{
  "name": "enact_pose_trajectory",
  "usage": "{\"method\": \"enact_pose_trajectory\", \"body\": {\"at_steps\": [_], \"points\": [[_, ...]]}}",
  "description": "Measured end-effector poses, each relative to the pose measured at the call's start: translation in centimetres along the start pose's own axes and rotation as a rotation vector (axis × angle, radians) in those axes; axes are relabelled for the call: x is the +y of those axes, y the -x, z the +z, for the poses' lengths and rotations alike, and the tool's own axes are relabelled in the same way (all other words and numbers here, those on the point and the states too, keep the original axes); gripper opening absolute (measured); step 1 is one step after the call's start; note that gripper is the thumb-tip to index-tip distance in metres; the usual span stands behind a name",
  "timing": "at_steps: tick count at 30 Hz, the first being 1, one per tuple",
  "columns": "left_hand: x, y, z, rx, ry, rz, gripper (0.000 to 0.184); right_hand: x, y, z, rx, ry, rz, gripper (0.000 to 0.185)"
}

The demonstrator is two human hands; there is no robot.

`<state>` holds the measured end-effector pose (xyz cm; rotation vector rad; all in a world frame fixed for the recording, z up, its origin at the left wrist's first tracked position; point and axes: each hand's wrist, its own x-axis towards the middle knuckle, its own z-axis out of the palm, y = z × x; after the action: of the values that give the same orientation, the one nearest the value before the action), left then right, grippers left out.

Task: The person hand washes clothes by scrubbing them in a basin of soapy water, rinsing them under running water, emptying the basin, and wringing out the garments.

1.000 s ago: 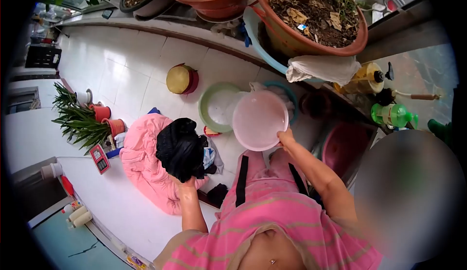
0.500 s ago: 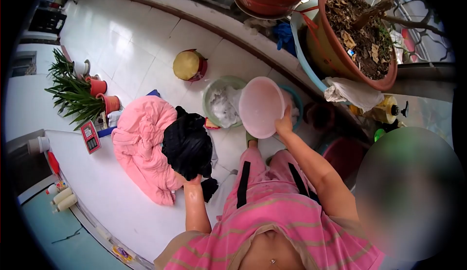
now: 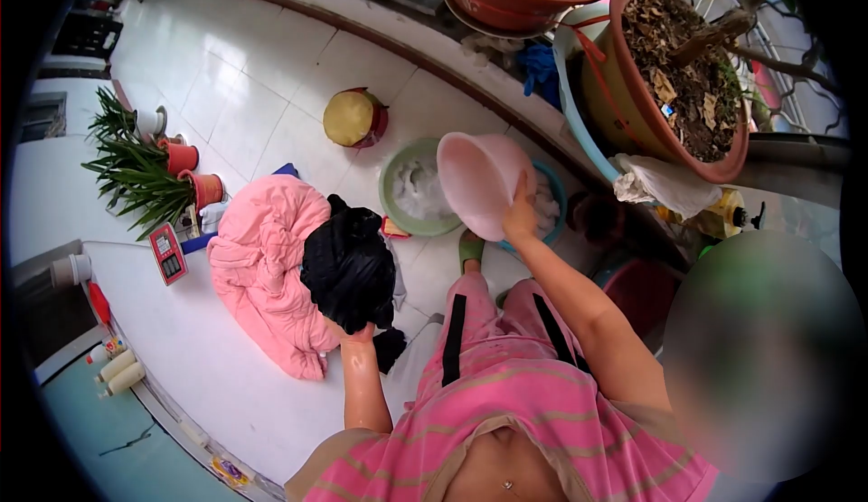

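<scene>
My right hand (image 3: 520,217) grips the rim of a pale pink plastic basin (image 3: 481,181), which is tilted toward the left. Below the basin's left side, a green basin (image 3: 395,208) on the floor holds white suds or soaked white cloth; I cannot tell which. A blue basin (image 3: 561,204) with whitish contents is partly hidden behind the pink one. My left hand (image 3: 354,331) is closed on a bunched black garment (image 3: 348,262), which covers most of its fingers. Touching that garment on the left is a heaped pink padded garment (image 3: 267,272) on a white surface.
A drum-shaped stool (image 3: 348,119) stands on the tiled floor (image 3: 262,77). Potted plants (image 3: 206,190) line the left. Large flowerpots (image 3: 624,59) sit on the ledge at upper right. A red digital scale (image 3: 168,253) lies near the white surface's edge (image 3: 136,276).
The pink basin has tipped further over toward the green basin, and my right hand has shifted slightly up and left with it. My left hand and the black garment are nearly unmoved.
</scene>
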<state>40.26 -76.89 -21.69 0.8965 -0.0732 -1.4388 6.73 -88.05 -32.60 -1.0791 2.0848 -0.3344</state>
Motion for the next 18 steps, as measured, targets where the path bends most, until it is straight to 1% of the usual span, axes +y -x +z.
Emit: {"method": "enact_pose_trajectory", "body": {"at_steps": [4, 5, 6, 7, 9, 10, 11, 12, 13, 14, 15, 16, 17, 18], "points": [[-0.1, -0.5, -0.2, -0.023, -0.05, 0.012, 0.048, 0.0, -0.2, 0.5, 0.029, 0.076, -0.077, 0.09], [-0.2, -0.7, -0.2, -0.037, -0.072, 0.02, 0.048, -0.3, -0.1, 0.5, 0.075, 0.09, -0.122, 0.09], [-0.3, -0.8, -0.2, -0.051, -0.111, 0.034, 0.048, -0.5, -0.1, 0.5, 0.121, 0.105, -0.167, 0.091], [-0.3, -1.1, 0.0, -0.069, -0.161, 0.057, 0.048, -0.6, 0.0, 0.5, 0.121, 0.105, -0.166, 0.091], [-0.4, -1.3, 0.4, -0.075, -0.262, 0.115, 0.047, -1.0, 0.2, 0.3, 0.163, 0.132, -0.258, 0.092], [-0.4, -1.3, 1.1, -0.081, -0.364, 0.173, 0.047, -1.2, 0.4, 0.2, 0.162, 0.132, -0.258, 0.092], [-0.2, -1.1, 1.7, -0.081, -0.364, 0.174, 0.047, -1.5, 0.6, -0.1, 0.196, 0.14, -0.343, 0.092], [0.0, -1.0, 2.4, -0.081, -0.192, 0.122, 0.047, -1.7, 0.8, -0.2, 0.23, 0.148, -0.428, 0.091], [0.1, -0.9, 2.8, -0.081, -0.019, 0.07, 0.046, -1.8, 0.8, -0.2, 0.23, 0.147, -0.429, 0.091], [0.1, -0.9, 2.6, -0.081, -0.019, 0.071, 0.046, -1.8, 0.9, -0.2, 0.258, 0.165, -0.49, 0.091], [0.1, -0.9, 2.1, -0.126, -0.308, 0.146, 0.045, -1.9, 1.0, -0.2, 0.287, 0.184, -0.55, 0.091], [0.1, -0.9, 2.0, -0.17, -0.596, 0.221, 0.045, -2.1, 1.1, -0.5, 0.288, 0.184, -0.55, 0.091], [-0.2, -0.9, 1.9, -0.172, -0.596, 0.221, 0.045, -2.4, 1.3, -0.8, 0.267, 0.195, -0.582, 0.091], [-0.6, -0.7, 1.8, -0.125, -0.556, 0.232, 0.044, -2.7, 1.6, -1.3, 0.245, 0.207, -0.614, 0.09]]}}
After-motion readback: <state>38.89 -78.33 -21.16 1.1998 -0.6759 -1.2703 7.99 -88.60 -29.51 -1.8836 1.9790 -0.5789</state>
